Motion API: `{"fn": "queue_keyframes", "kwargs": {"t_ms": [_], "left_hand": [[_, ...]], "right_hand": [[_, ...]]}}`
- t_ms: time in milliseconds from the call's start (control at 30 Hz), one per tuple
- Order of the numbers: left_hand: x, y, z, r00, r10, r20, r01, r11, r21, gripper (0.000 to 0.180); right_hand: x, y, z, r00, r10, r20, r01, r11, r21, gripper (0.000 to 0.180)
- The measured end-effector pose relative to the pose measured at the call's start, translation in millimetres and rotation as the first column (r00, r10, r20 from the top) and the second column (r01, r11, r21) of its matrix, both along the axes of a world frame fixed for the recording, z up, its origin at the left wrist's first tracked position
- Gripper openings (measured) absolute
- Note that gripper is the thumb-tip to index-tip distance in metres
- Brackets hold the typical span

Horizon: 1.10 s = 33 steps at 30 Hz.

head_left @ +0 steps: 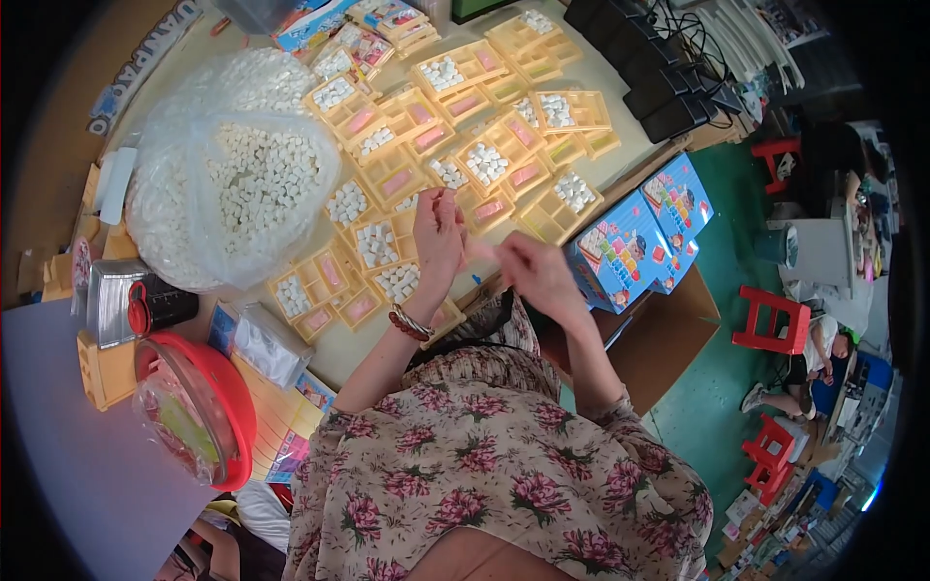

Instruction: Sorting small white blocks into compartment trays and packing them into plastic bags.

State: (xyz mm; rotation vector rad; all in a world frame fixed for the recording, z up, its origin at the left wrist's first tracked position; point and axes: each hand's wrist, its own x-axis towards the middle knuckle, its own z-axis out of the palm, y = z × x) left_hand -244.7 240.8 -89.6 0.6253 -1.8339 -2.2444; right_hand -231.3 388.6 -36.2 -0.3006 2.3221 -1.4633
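Note:
My left hand (pixel 441 230), with a beaded bracelet at its wrist, is closed above the near edge of the table. Beside it on the right, my right hand (pixel 538 274) is closed too and a little blurred by motion. A small pale pink piece (pixel 480 250) spans the gap between them, pinched by the fingers of both; its exact kind is too blurred to tell. Under and beyond my hands lie several yellow compartment trays (pixel 552 215). Many hold small white pieces (pixel 486 163), and some hold flat pink pieces (pixel 524 174) or green ones.
A large clear bag (pixel 165 213) of white pieces lies at the left. Nearer stand a red basin (pixel 245 426) with wrapped pieces and a dark jug (pixel 170 308). Blue printed boxes (pixel 620 254) and an open carton (pixel 668 334) are at the right. Black devices with cables (pixel 668 107) sit far right.

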Motion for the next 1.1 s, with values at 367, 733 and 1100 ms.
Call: {"fn": "queue_keyframes", "kwargs": {"t_ms": [367, 733, 1100], "left_hand": [[-5.2, -0.7, 16.3, 0.989, -0.139, 0.053, 0.045, 0.619, 0.784, 0.022], [-5.1, 4.8, 5.2, 0.996, 0.041, 0.084, -0.091, 0.652, 0.752, 0.02], [-15.8, -22.1, -1.3, 0.997, 0.028, -0.077, 0.062, 0.357, 0.932, 0.018]], "right_hand": [[-12.1, 33.0, -13.2, 0.888, 0.044, -0.458, 0.29, 0.72, 0.631, 0.018], [8.3, -26.1, -13.1, 0.967, -0.069, -0.244, 0.069, 0.998, -0.009, 0.014], [-100.3, 64.0, -0.7, 0.814, -0.061, -0.578, 0.264, 0.925, 0.274, 0.013]]}}
